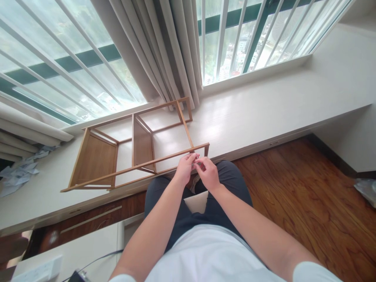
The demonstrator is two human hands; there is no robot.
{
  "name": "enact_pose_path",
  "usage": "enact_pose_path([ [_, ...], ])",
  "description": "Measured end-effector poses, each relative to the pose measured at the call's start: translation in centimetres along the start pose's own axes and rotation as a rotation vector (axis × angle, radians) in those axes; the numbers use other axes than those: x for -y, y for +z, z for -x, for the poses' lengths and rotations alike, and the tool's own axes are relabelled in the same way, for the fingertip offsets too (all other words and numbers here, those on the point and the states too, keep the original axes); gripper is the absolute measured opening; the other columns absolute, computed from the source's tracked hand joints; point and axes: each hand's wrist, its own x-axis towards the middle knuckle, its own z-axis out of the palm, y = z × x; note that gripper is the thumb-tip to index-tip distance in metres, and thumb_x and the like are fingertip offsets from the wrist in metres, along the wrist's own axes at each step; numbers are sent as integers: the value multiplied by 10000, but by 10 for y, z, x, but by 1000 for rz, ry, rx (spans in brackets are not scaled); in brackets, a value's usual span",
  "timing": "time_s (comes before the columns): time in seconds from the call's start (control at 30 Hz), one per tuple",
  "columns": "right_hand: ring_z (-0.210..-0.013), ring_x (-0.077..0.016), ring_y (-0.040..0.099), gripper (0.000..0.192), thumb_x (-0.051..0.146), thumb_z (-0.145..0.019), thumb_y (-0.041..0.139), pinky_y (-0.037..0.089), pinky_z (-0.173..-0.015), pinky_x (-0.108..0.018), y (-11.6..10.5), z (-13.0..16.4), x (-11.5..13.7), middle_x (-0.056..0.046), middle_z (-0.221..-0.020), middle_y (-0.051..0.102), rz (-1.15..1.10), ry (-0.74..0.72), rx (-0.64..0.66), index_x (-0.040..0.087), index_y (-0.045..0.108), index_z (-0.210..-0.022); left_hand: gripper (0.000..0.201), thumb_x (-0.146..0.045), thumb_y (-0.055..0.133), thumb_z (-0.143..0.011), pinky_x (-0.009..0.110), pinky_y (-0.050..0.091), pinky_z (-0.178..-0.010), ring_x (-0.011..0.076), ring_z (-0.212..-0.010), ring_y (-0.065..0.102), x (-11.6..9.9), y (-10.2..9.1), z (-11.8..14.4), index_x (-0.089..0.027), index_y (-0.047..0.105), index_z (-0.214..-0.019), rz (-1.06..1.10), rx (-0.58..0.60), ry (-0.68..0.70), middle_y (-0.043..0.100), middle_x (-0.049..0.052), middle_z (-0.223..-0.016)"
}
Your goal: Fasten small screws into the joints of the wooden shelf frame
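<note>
Both hands pinch something tiny, close to the rack's front rail.
Left hand and right hand meet fingertip-to-fingertip, item unclear; wooden shelf rack lies sideways on sill, 11 o'clock.

Stood bright with daylight from tall barred windows hung with beige pleated curtains. Ran a long white sill-bench beneath the glass, above a reddish-brown wooden plank floor. Lay crumpled pale paper at the far left of the bench.
</note>
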Motion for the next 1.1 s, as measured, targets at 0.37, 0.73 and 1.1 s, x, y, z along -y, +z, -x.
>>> enact_pose_path([
  [0.37,-794,-206,640,95,285,-952,589,526,-795,-353,2,-6,7,-57,-965,719,-38,99,26,238,672,-950,368,-441,843,-676,232,450,-614,120,-664,584,-6,1,0,-136,734,-850,-1,-9,-4,679,41,-770],
  [0.73,-713,-180,618,128,337,-896,675,496,-713,-313,3,-6,5,-19,-875,690,-75,219,-41,232,604,-914,358,-432,844,-663,210,457,-611,117,-696,576,-6,1,-2,-132,734,-823,-10,-31,-5,652,38,-771],
  [1.1,-724,-182,612,201,421,-931,642,495,-734,-312,3,-5,3,-9,-825,670,-166,287,-31,231,612,-875,338,-440,829,-688,224,444,-604,122,-695,571,-6,2,-4,-141,723,-808,-45,-57,1,645,46,-787],
])
